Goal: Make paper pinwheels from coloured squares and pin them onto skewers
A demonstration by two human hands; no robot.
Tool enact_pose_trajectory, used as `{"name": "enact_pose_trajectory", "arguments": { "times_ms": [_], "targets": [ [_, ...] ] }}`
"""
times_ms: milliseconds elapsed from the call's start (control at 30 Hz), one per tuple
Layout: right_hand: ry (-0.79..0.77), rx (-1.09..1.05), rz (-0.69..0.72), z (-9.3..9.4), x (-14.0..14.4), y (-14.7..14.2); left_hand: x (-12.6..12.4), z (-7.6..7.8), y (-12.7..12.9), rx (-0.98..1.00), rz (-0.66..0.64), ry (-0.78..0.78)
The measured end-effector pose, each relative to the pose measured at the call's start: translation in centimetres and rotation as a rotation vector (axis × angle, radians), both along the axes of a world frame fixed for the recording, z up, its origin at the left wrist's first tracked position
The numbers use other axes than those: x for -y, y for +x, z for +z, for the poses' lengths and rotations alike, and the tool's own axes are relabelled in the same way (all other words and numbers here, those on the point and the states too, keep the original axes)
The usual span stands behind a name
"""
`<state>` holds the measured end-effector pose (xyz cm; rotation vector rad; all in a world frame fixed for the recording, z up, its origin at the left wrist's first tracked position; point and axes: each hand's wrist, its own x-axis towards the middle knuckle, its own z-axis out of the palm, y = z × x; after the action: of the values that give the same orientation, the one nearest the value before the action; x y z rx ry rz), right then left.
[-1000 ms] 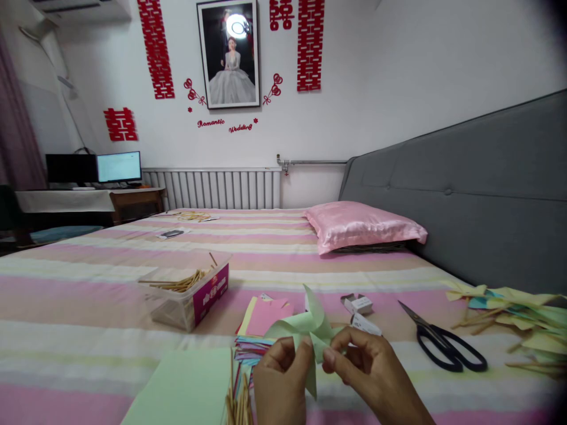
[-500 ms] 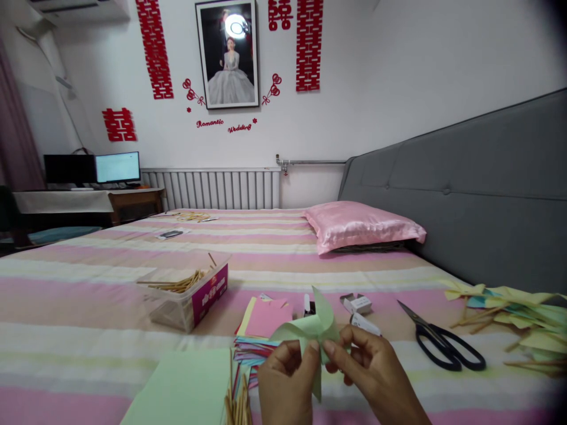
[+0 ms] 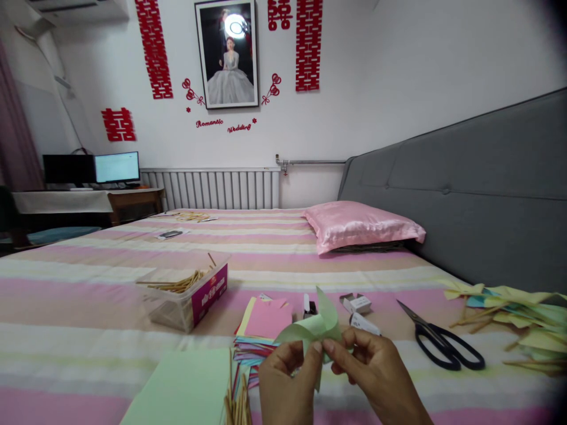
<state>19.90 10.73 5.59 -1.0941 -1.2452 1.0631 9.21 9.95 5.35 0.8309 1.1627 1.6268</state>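
Note:
A pale green paper pinwheel [image 3: 313, 326] with curled blades is held up in front of me. My left hand [image 3: 290, 378] pinches it near the centre from the left, thumb on the front. From the right, my right hand [image 3: 370, 363] grips it with thumb and fingers, its thumb tip beside the other thumb. The lower part of the paper is partly hidden by the fingers. Behind my left hand is a stack of coloured paper [image 3: 268, 319], pink on top. Sheets of light green paper [image 3: 186, 383] and a bundle of thin wooden sticks [image 3: 239, 404] lie to the left.
Black-handled scissors [image 3: 443, 342] lie at right, with a heap of finished pinwheels [image 3: 531, 319] beyond. A clear plastic box [image 3: 177, 310] of sticks stands at left. Small white boxes [image 3: 358, 304] lie behind my hands. A pink pillow [image 3: 365, 227] rests by the grey headboard [image 3: 487, 189].
Both hands stay at the centre of the pinwheel. The blades have tilted slightly to the right, and my left thumb has shifted a little towards the right thumb.

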Motion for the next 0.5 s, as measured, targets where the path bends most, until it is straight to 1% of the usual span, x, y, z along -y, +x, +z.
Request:
{"name": "enact_pose_trajectory", "arguments": {
  "times_ms": [133,200,267,333,400,467,500],
  "targets": [
    [0.002,0.033,0.018,-0.1,0.1,-0.2,-0.3,-0.8,-0.5,-0.063,-0.042,-0.006],
    [0.011,0.042,0.041,0.0,0.1,-0.2,-0.3,-1.0,-0.7,-0.023,-0.058,-0.013],
    [0.023,0.021,0.048,0.1,0.2,-0.2,-0.4,-1.0,-0.9,0.064,-0.058,-0.036],
    [0.027,-0.023,0.023,0.4,0.1,0.1,-0.5,-0.7,-1.3,0.139,-0.03,-0.067],
    [0.04,-0.058,-0.036,0.5,-0.2,0.7,-0.5,0.0,-1.7,0.184,0.046,-0.081],
    [0.052,-0.027,-0.099,0.4,-0.8,1.5,-0.5,0.7,-2.2,0.213,0.116,-0.081],
    [0.048,0.03,-0.122,0.0,-1.2,2.0,-0.4,1.1,-2.4,0.225,0.135,-0.081]
  ]
}}
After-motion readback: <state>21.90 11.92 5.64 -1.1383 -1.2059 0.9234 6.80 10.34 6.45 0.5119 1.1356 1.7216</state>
